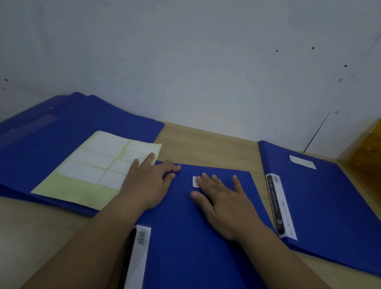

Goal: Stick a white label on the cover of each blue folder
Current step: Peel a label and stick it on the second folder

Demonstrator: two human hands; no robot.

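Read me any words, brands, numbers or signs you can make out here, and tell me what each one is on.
Spine strip of the right folder: white lettering, too blurred to read for certain.
Spine strip of the middle folder: barcode and small print, too small to read.
White labels on the label sheet and on both covers: blank.

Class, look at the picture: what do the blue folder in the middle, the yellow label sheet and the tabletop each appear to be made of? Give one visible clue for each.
Blue folder: probably plastic, matt; an even, faintly grained blue cover.
Label sheet: paper, pale yellow backing with white stickers; thin, lying flat.
Tabletop: wood or wood-look laminate; light brown with grain lines.
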